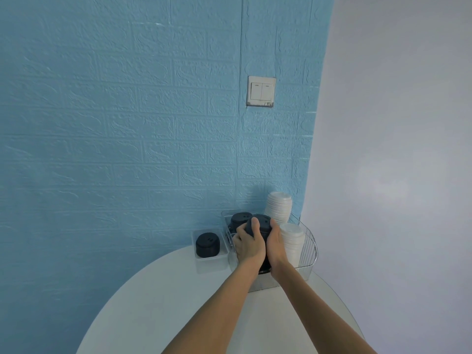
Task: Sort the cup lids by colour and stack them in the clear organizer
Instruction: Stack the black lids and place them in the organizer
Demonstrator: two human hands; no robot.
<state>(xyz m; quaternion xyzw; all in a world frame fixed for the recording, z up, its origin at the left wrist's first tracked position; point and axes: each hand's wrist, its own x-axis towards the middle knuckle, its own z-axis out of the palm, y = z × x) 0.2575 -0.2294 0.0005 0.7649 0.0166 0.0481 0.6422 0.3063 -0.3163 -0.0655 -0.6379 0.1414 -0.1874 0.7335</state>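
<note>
At desk's far edge, both hands hold a black lid stack (260,223) in the clear organizer (310,241).
Left hand (249,242) and right hand (277,245) fingers curl round it; white lid stacks (292,241) just right; small tray (198,251) with black lids (207,244) left.

From my feed I see a round white desk (158,297) filling the near part of the view, its curved far edge running up to the wall. Behind it stands a wall (122,118) covered in light blue panels embossed with a brick pattern, a thin vertical seam running down it right of the middle. On that wall, high and to the right, sits a white double rocker light switch (261,91), its frame scuffed along the bottom edge. Further right, a plain pale grey wall (398,123) takes over.
</note>
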